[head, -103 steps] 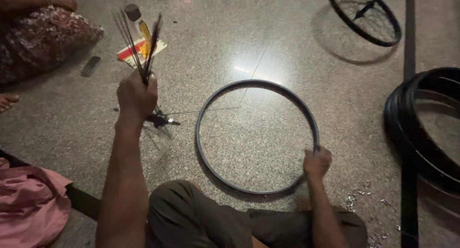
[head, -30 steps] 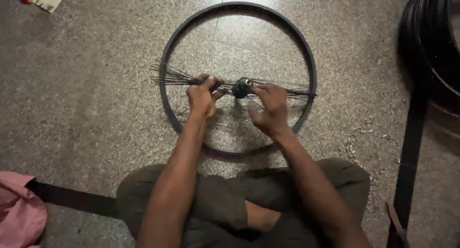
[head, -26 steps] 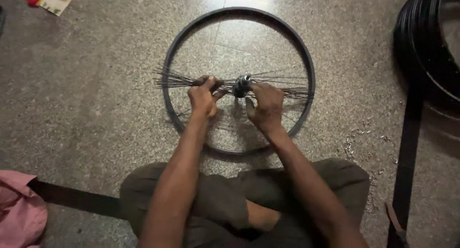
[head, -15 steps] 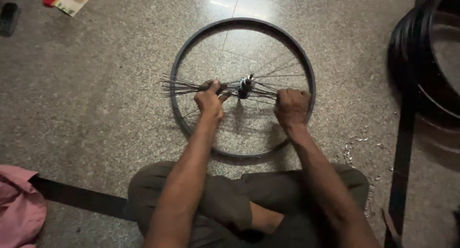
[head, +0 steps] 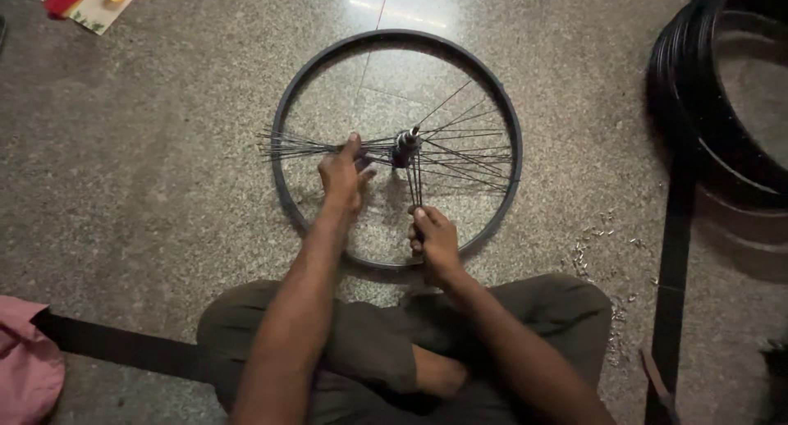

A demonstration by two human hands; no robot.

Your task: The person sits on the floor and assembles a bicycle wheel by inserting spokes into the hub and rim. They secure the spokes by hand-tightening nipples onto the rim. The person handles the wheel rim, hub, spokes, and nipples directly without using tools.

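My left hand (head: 343, 175) pinches the bundle of thin dark steel spokes (head: 300, 144) fanning leftward from the small metal hub (head: 405, 143). My right hand (head: 433, 238) grips a few spokes pulled down toward me, fingers closed round them. The hub sits at the centre of the round black bicycle rim (head: 283, 117), flat on the speckled stone floor (head: 164, 146). Stacked black tyres (head: 698, 105) lie well apart, right.

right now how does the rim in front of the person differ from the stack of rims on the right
The single rim lies flat and whole in view, with a hub and loose spokes inside it and both hands, left hand and right hand, working there. The stacked rims are several piled together, cut off by the picture's edge, untouched, with no hub showing. Both are dark hoops on the stone floor.
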